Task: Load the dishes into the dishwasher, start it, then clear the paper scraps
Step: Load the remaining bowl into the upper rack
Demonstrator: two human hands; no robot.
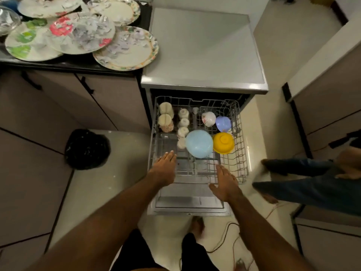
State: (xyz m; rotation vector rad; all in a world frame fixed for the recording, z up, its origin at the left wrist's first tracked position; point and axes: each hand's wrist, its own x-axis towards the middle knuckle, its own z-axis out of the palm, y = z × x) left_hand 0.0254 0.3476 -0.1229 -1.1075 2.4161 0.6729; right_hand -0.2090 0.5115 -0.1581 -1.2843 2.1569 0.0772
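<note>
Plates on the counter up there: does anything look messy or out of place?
Yes. The plates lie overlapping in a loose pile on the black counter, and they are littered with torn paper scraps. The nearest plate juts past the counter's end toward the dishwasher top.

large round plastic bowl: pale blue
small domed plastic bowl: yellow
small rounded cup: lilac
wide flat plate: white, red floral
crumpled bin bag: black
</note>
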